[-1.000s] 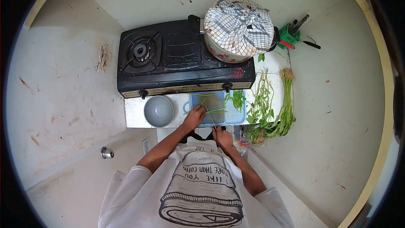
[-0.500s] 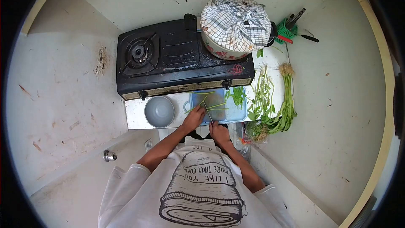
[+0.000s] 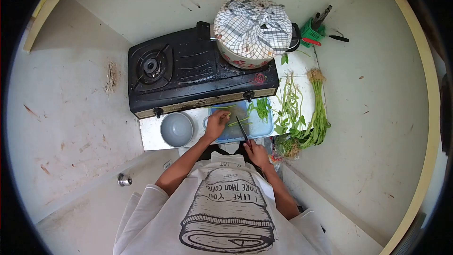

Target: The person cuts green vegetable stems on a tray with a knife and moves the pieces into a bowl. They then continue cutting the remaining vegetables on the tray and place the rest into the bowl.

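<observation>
My right hand point(image 3: 257, 154) is wrapped round the handle of a knife point(image 3: 243, 129), its blade pointing up and left over the blue cutting board point(image 3: 265, 129). My left hand point(image 3: 217, 124) is at the board's left side, fingers pinched on a short piece of green stem point(image 3: 229, 114). A few long green stems point(image 3: 241, 123) lie on the board between the hand and the blade. Cut green leaves point(image 3: 261, 108) sit in a small pile at the board's upper right.
A grey bowl point(image 3: 177, 130) stands left of the board. Behind it is a black two-burner stove point(image 3: 198, 66), with a cloth-covered pot point(image 3: 247, 59) on its right burner. Loose greens point(image 3: 290, 106) and a root-ended bunch point(image 3: 318, 106) lie to the right. A green basket point(image 3: 311, 30) holds utensils.
The knife has moved right, away from the left fingers, and its blade now shows more fully. My left hand has risen slightly with a piece of stem. The view has shifted a little.
</observation>
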{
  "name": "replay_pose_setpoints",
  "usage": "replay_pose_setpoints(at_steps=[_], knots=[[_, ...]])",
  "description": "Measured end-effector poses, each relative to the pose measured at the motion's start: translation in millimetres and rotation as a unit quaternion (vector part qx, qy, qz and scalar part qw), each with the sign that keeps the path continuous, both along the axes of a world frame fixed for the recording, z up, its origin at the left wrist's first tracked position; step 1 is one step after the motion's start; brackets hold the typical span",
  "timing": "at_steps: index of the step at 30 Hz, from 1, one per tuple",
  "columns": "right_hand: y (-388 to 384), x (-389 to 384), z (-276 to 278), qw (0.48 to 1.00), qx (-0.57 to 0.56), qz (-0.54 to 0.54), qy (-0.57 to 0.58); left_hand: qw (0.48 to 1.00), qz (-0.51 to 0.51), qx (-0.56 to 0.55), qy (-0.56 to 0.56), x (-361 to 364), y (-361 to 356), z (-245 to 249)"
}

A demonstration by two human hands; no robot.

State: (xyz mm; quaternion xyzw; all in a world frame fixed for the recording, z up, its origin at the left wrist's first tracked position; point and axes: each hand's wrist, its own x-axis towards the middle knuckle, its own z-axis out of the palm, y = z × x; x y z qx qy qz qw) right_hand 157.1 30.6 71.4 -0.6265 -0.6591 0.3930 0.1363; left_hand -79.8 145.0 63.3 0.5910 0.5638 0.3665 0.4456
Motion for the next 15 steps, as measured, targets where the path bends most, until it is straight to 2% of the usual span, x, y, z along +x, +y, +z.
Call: replay_pose_setpoints(at_steps=[3, 9, 12, 15], knots=[[-7.2, 18.9, 6.4, 0.999, -0.025, -0.019, -0.017, 0.998, -0.060, 0.014, -0.002, 25.9, 16.8, -9.0], [-24.2, 45.2, 13.2, 0.994, -0.099, -0.038, -0.002, 0.975, -0.194, 0.029, 0.104, 51.8, 27.7, -35.0], [-30.0, 53.1, 15.8, 0.983, -0.160, -0.059, 0.062, 0.953, -0.220, 0.103, 0.181, 44.6, 20.2, -28.8], [-32.7, 53.2, 13.9, 0.961, -0.230, -0.088, 0.124, 0.956, -0.228, 0.065, 0.172, 36.2, 11.9, -22.9]])
